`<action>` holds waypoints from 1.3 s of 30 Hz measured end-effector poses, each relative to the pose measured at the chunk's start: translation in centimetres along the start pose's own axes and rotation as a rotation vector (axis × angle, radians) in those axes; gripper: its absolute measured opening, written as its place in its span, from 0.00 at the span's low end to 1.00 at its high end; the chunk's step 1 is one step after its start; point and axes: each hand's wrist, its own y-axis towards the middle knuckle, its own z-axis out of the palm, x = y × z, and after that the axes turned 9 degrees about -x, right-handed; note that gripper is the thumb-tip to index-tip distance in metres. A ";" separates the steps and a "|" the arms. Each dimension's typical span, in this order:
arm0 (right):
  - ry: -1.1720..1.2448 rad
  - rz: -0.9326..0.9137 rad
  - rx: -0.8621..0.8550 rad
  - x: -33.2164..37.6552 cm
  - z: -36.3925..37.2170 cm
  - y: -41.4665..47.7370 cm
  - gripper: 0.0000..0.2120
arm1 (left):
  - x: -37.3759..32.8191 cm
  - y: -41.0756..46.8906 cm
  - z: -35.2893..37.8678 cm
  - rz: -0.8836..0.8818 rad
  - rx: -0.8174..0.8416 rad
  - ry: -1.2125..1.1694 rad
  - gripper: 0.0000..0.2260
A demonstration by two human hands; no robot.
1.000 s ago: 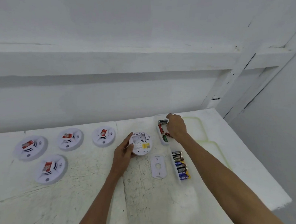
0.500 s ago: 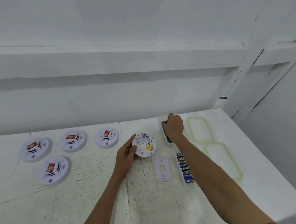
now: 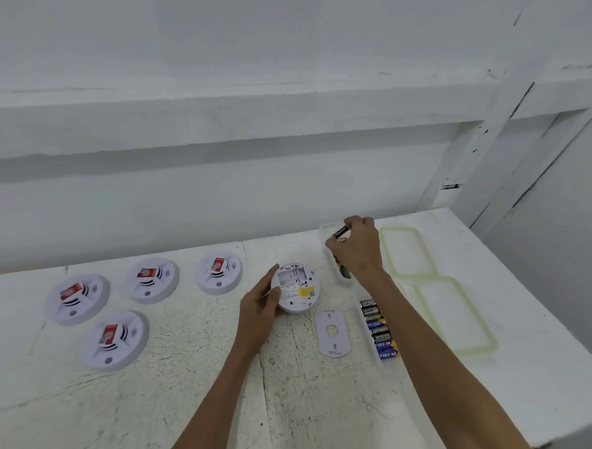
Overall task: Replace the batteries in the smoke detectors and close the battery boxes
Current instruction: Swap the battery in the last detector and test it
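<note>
Change: half a second ago the right hand (image 3: 358,251) was low in the far clear box (image 3: 322,230), knuckles up, with nothing showing in it. It has since lifted, and a black battery (image 3: 341,231) now shows in its grasp. The left hand has stayed on the open detector.
Right fingers (image 3: 351,222): curled in close, pinching the black battery between thumb and fingertips, over the far end of the far clear box.
Left hand (image 3: 261,311): rests on the bench (image 3: 210,391), against the left rim of the open detector (image 3: 294,287).
Left fingers (image 3: 273,274): loosely spread, with the forefinger along the rim and the thumb lying on the detector's back.
Open detector: lies back-up, battery bay uncovered, yellow label facing the camera.
Cover plate (image 3: 331,332): flat on the bench just beside the open detector, on its near right.
Near clear box (image 3: 367,334): holds a row of black and blue batteries, under the right forearm.
Other detectors: four face-up at the left, each with a red tag (image 3: 77,297) (image 3: 153,278) (image 3: 219,271) (image 3: 115,338).
Green-rimmed lids (image 3: 406,250) (image 3: 454,315): flat on the bench, right of the boxes.
</note>
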 end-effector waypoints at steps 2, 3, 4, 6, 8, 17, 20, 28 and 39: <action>0.062 -0.067 -0.009 0.6 -0.5 -1.6 0.24 | 0.1 -0.1 0.0 0.009 -0.001 0.023 0.20; 0.080 -0.100 -0.006 0.9 -0.7 -2.4 0.24 | 0.1 -0.1 0.0 0.018 -0.006 0.030 0.20; 0.094 -0.120 0.010 1.3 -0.8 -3.4 0.23 | 0.2 -0.1 -0.1 0.024 -0.010 0.034 0.20; 0.081 -0.174 0.062 1.7 -0.6 -5.0 0.24 | 0.2 0.0 0.0 0.043 -0.010 0.037 0.19; 0.039 -0.223 0.114 1.9 0.1 -6.4 0.25 | 0.1 -0.1 0.0 0.049 -0.007 0.028 0.19; -0.065 -0.181 0.092 2.0 2.4 -8.8 0.24 | -0.8 -0.3 -0.1 -0.011 -0.007 -0.012 0.20; -0.075 -0.159 0.093 1.9 2.7 -9.1 0.23 | -0.9 -0.3 0.0 -0.006 -0.010 -0.014 0.20; -0.073 -0.179 0.053 1.9 3.8 -9.9 0.15 | -1.0 -0.3 -0.1 -0.019 0.002 -0.039 0.20; -0.060 -0.188 -0.116 2.2 4.8 -11.9 0.11 | -0.7 0.0 -0.2 -0.023 0.016 -0.047 0.20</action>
